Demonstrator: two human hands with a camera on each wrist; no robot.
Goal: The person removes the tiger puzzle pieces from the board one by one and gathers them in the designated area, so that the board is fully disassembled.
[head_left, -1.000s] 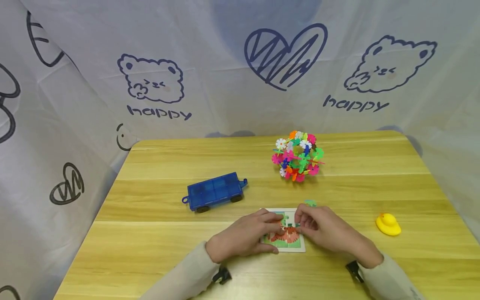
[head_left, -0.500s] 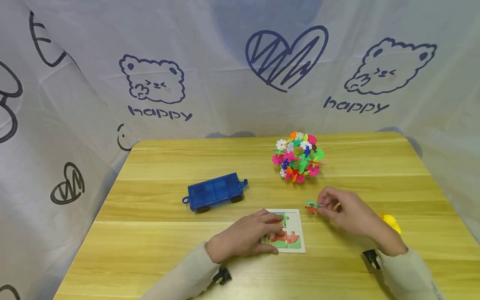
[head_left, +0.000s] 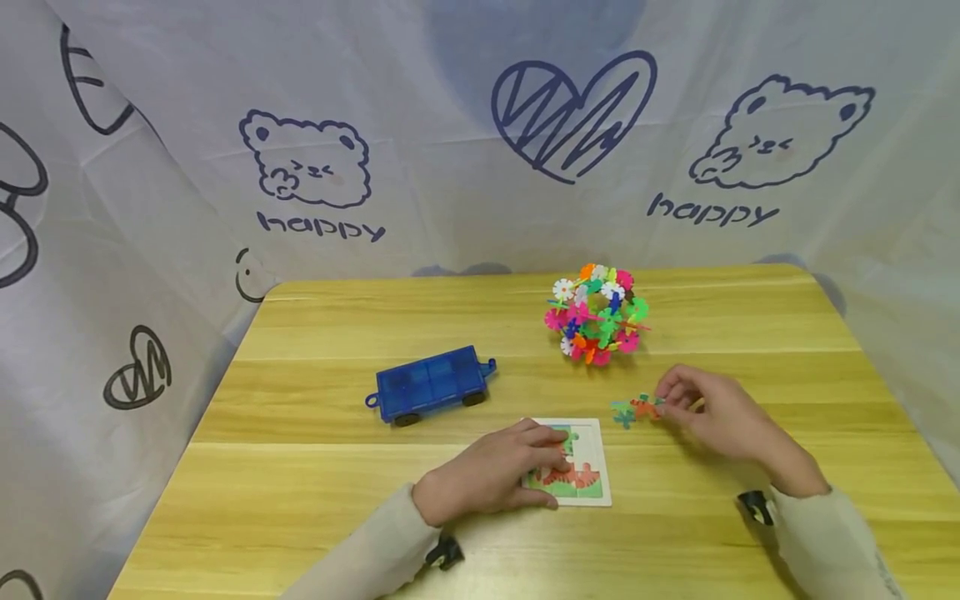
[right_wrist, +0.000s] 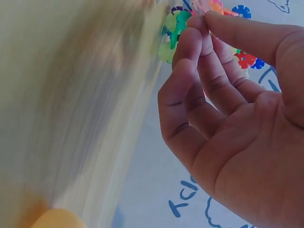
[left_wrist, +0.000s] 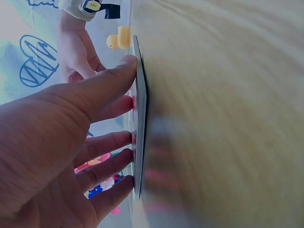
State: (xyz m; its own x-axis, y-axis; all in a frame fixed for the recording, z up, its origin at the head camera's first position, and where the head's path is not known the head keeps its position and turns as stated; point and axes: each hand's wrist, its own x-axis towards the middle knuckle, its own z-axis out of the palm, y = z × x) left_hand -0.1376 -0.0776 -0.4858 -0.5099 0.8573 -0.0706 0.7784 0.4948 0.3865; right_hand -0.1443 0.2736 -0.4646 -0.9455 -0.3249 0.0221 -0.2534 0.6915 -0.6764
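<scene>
My left hand [head_left: 487, 471] rests on a small jigsaw puzzle in a white tray [head_left: 605, 475], its fingers spread over the picture. In the left wrist view, the fingertips and thumb of this hand [left_wrist: 71, 137] touch the board [left_wrist: 141, 109] from above. Part of the red and green picture is hidden under the fingers; white backing shows at the upper right. My right hand [head_left: 723, 421] pinches a reddish-orange puzzle piece [head_left: 643, 407] between thumb and fingertips, right of the tray. A green puzzle piece [head_left: 623, 416] lies beside it. The right wrist view barely shows the pinched piece.
A blue toy wagon [head_left: 431, 383] stands left of the tray. Behind the loose pieces sits a ball of colourful flower-shaped pieces [head_left: 597, 315]. A yellow rubber duck [left_wrist: 123, 38] is on the table's right side, hidden by my right arm in the head view.
My right hand has moved from the puzzle tray to the right, carrying the reddish-orange piece beside the green one. My left hand has stayed on the puzzle.
</scene>
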